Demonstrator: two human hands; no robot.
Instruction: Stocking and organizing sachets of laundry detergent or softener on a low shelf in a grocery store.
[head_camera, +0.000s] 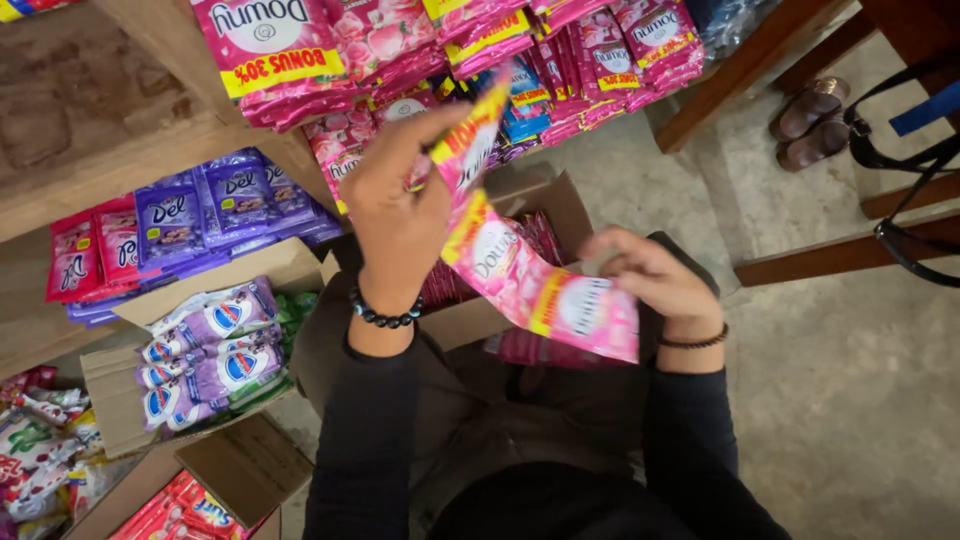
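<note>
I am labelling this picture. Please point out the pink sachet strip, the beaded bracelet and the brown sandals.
pink sachet strip (545, 290), head view, middle sachet of the strip.
beaded bracelet (385, 318), head view, beads on the left wrist.
brown sandals (812, 122), head view, between the pair's straps.

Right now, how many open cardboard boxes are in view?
3: one box behind the pink sachet strip held by both hands, one box at left with purple sachets, one box bottom left. More may be hidden.

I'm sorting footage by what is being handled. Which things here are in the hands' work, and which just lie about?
In hand:
- strip of pink sachets, held by left hand and right hand
- open cardboard box beneath them
- hanging pink sachets above

Lying about:
- purple sachets on the shelf
- brown sandals
- box of lilac packets
</note>
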